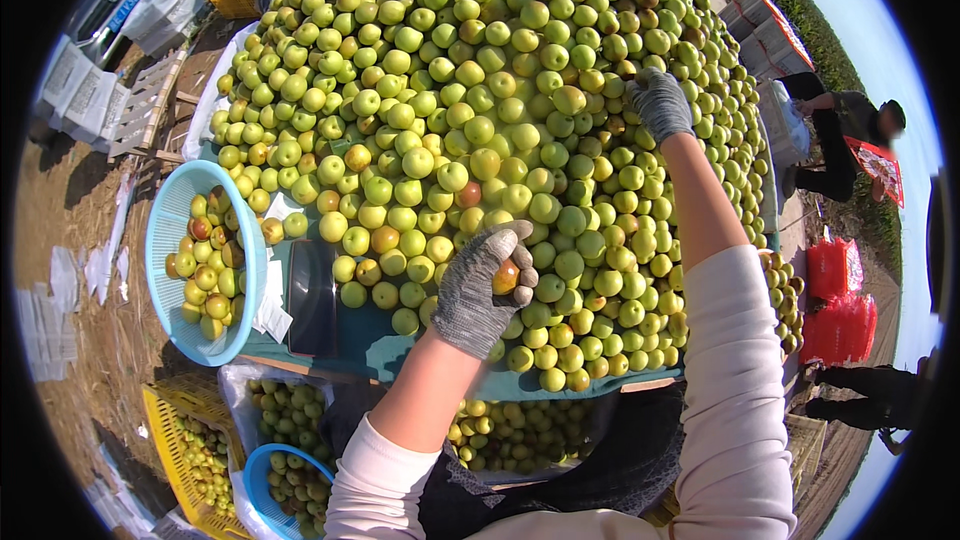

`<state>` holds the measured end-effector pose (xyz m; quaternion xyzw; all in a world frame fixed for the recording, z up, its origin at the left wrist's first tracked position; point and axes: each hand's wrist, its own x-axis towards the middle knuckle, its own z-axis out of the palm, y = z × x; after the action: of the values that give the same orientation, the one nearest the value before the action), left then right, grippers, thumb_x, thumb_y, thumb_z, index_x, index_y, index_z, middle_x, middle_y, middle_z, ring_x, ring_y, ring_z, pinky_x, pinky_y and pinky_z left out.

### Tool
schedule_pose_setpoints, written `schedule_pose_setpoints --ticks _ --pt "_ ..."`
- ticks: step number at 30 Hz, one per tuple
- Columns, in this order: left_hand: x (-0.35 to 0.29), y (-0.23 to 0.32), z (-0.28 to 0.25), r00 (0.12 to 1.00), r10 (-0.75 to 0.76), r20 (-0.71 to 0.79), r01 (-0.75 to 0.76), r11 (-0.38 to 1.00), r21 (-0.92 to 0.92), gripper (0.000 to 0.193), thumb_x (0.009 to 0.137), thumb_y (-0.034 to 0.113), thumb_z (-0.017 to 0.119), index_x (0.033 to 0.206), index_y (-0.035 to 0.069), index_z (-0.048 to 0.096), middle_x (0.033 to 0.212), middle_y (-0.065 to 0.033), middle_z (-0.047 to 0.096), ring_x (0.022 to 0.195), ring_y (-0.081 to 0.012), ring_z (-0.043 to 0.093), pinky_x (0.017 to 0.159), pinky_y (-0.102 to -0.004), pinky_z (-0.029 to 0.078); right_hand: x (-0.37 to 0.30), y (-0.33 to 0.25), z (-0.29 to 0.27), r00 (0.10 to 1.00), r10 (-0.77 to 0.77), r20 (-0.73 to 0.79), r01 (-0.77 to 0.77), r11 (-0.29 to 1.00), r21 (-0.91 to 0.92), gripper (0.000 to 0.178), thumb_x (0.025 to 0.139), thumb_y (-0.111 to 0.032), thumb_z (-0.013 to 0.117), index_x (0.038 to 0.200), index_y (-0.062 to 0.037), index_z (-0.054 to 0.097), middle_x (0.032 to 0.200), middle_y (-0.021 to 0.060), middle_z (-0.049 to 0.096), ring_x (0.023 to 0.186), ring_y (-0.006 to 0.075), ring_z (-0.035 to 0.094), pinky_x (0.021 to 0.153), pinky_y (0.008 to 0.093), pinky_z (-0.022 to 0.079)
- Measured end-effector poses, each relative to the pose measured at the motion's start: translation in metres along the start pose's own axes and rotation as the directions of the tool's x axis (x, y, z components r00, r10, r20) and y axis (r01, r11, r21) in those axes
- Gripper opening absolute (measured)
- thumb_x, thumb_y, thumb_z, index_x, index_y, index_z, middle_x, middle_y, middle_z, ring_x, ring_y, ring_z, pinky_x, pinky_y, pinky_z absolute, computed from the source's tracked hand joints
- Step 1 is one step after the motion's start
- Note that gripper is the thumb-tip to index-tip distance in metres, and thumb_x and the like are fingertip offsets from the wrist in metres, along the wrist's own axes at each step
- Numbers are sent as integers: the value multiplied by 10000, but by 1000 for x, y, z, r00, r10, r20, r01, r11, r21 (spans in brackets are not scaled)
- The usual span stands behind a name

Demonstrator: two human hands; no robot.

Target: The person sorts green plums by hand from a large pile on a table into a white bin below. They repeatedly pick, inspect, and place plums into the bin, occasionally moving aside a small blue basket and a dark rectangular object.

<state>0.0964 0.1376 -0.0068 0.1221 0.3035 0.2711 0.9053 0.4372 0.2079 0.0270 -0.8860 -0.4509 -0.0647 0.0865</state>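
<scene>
A large heap of green-yellow jujubes [420, 162], some with brown-red patches, covers the table in front of me. My left hand [478, 285], in a grey knit glove, is closed around a partly brown jujube [506, 278] above the near part of the heap. Farther off and to the right, my gloved right hand [662, 105] reaches down onto the heap. Its fingers are curled among the fruit, and what they hold is hidden. At the left edge of the heap stands a light-blue plastic basket [255, 260] of browner jujubes.
A dark flat device [312, 298] and white paper slips [270, 305] lie beside the basket. Below left are a yellow crate [165, 420] and a blue basin [262, 460] with jujubes. Red bags [838, 328] and other people [845, 125] are at right, a parked car [110, 5] at far left.
</scene>
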Motion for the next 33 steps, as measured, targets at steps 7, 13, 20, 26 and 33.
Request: schedule_pose_setpoints --ticks 7,13,20,26,33 --pt "-1 -5 -7 999 -25 48 21 997 76 413 867 198 681 1257 113 571 1140 -44 610 859 -145 583 730 -290 522 -40 -15 -8 977 -88 195 107 990 -89 459 822 -319 673 1235 -160 549 1168 151 574 1055 325 615 869 449 516" --pt "5 -7 -4 994 -107 -31 104 990 -93 425 904 278 617 1282 115 508 1083 -93 636 650 -161 610 507 -300 526 -130 -45 -40 645 -736 204 395 550 736 488 778 -252 785 1205 -113 593 1062 88 621 979 267 632 867 388 519" --pt "-1 -2 -2 997 -17 72 19 999 -35 408 869 362 651 1139 76 541 887 -111 625 601 -171 595 457 -292 494 -2 -13 -14 997 6 74 -63 610 790 332 866 -256 679 1168 -118 659 996 91 701 970 201 649 865 322 498" --pt "-5 8 -3 975 -90 205 118 984 -130 391 897 446 623 1035 87 552 740 -28 579 605 -140 564 506 -257 453 134 12 -4 981 44 -191 29 931 363 449 838 -243 645 1269 -128 597 1102 169 673 1028 290 640 933 374 477" --pt "-5 8 -5 969 -33 244 97 962 -256 457 912 537 549 966 84 574 770 -43 574 663 -166 571 528 -277 475 133 21 -7 964 105 245 -155 969 194 470 891 -383 580 1296 -151 526 1197 179 608 1018 364 623 918 417 504"
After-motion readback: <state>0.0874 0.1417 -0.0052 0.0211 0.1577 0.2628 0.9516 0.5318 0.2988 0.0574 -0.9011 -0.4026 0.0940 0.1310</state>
